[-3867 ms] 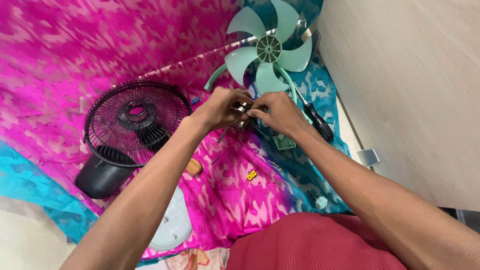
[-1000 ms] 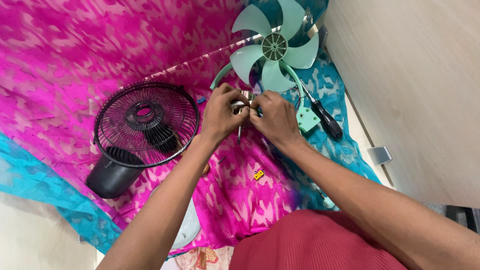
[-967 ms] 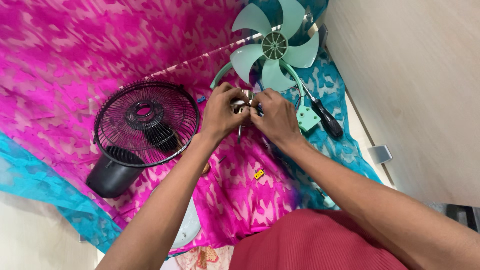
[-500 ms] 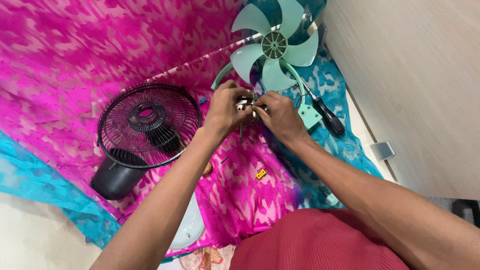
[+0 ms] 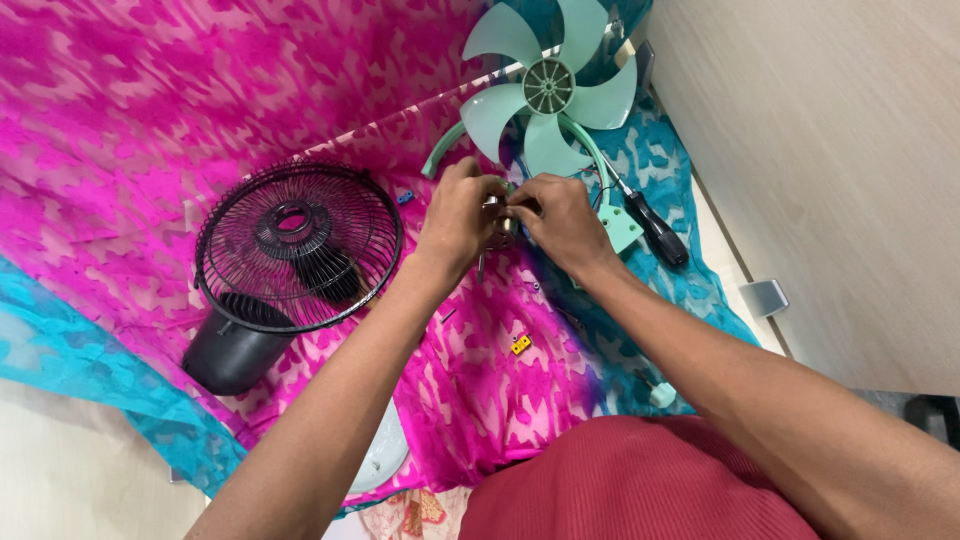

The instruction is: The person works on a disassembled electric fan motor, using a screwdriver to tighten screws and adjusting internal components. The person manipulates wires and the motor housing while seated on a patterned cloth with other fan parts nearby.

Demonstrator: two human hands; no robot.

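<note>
Between the two hands sits a small metal part (image 5: 499, 222); the left hand (image 5: 462, 215) and the right hand (image 5: 558, 218) both close their fingers on it, probably to keep it steady. Just above the hands lies a pale green fan blade (image 5: 548, 88). Right of the right hand rests a black-handled screwdriver (image 5: 652, 226). Left of the left hand stands a black fan grille (image 5: 298, 246) on pink cloth (image 5: 150, 110). Below the hands lies a small yellow piece (image 5: 521, 344).
</note>
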